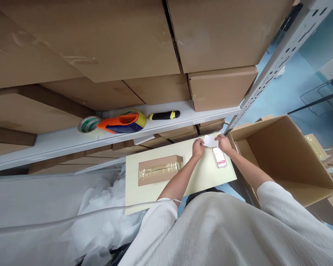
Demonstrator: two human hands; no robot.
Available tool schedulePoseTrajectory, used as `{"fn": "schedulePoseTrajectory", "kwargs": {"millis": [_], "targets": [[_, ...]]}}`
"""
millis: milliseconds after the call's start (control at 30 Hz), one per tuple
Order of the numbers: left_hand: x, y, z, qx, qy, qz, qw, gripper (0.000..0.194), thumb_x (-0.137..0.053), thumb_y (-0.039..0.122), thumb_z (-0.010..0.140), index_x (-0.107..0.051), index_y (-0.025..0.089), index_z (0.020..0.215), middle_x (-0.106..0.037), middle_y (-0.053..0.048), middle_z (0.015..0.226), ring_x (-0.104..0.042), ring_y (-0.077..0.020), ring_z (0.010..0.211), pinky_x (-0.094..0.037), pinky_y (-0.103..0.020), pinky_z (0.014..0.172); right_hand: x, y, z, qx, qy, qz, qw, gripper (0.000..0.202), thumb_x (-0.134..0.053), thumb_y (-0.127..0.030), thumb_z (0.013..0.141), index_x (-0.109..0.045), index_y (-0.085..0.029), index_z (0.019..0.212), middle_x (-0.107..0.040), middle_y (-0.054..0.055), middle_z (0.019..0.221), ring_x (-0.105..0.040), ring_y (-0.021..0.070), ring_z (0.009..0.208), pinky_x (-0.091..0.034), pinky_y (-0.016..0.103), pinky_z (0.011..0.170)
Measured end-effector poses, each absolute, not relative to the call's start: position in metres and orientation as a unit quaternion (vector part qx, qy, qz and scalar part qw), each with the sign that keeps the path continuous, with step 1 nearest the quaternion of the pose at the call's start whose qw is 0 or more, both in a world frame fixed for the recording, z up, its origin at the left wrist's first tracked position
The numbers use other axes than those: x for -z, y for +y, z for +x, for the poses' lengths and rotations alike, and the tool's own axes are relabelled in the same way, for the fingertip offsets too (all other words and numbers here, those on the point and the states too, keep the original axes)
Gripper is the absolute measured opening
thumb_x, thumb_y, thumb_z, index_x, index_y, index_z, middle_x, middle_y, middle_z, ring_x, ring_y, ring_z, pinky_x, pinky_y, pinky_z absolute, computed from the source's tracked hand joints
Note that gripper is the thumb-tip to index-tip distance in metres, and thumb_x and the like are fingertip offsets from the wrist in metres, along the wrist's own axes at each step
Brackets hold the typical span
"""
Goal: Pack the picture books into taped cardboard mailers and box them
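Left hand [198,148] and right hand [223,142] pinched a white slip [210,140] spanning nine-to-three o'clock, phone [220,157] at five, right hand nearer.

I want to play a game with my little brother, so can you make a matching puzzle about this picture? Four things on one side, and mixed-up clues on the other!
Things:
1. white paper
2. phone
3. brown taped box
4. black-and-yellow tool

Clues:
A. on the pale board, left of both hands
B. lying on the white shelf
C. held by the left hand and the right hand
D. lying with its screen facing up

Right pairs: 1-C, 2-D, 3-A, 4-B
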State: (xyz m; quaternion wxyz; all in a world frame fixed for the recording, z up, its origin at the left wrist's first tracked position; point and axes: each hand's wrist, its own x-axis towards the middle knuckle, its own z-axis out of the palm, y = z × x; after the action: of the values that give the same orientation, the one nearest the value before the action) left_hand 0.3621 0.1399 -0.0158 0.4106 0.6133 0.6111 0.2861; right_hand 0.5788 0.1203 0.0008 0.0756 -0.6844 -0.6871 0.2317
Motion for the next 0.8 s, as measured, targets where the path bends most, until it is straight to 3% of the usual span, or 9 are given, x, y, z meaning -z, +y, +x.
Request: {"fn": "schedulePoseTrajectory", "kwargs": {"millis": [167,467,633,800], "targets": [[0.007,0.144,0.344,-0.289,0.625,0.617,0.380,0.029,-0.054,-0.003,0.076,-0.065,0.024,0.078,-0.068,-0.006,0.098,-0.067,-0.0257,0.102,-0.052,-0.040,0.101,-0.003,0.121,0.591,-0.186,-0.680,-0.709,-0.003,0.058,-0.042,0.001,0.091,-0.073,-0.013,0.138,-0.065,0.020,0.139,-0.059,0.0343,0.127,-0.041,0.044,0.108],[-0.006,0.149,0.303,-0.311,0.684,0.562,0.345,0.026,-0.059,0.001,0.074,-0.068,0.023,0.083,-0.068,-0.006,0.103,-0.066,-0.0210,0.081,-0.055,-0.038,0.095,0.005,0.119,0.599,-0.193,-0.673,-0.711,-0.059,0.050,-0.047,0.000,0.092,-0.071,-0.011,0.134,-0.066,0.024,0.135,-0.063,0.0339,0.124,-0.043,0.043,0.106],[-0.015,0.144,0.288,-0.337,0.712,0.485,0.380,0.026,-0.060,0.005,0.076,-0.071,0.023,0.091,-0.073,-0.004,0.108,-0.068,-0.0181,0.082,-0.056,-0.033,0.089,0.004,0.119,0.593,-0.217,-0.666,-0.708,-0.090,0.050,-0.049,0.002,0.090,-0.071,-0.010,0.134,-0.067,0.025,0.134,-0.067,0.0345,0.123,-0.046,0.044,0.105],[-0.024,0.126,0.276,-0.374,0.712,0.404,0.437,0.025,-0.060,0.012,0.082,-0.072,0.023,0.101,-0.077,-0.004,0.107,-0.071,-0.0168,0.085,-0.057,-0.028,0.079,-0.002,0.106,0.568,-0.250,-0.695,-0.674,-0.001,0.045,-0.058,-0.008,0.093,-0.071,-0.017,0.135,-0.061,0.019,0.150,-0.059,0.0344,0.138,-0.045,0.045,0.115]]}}
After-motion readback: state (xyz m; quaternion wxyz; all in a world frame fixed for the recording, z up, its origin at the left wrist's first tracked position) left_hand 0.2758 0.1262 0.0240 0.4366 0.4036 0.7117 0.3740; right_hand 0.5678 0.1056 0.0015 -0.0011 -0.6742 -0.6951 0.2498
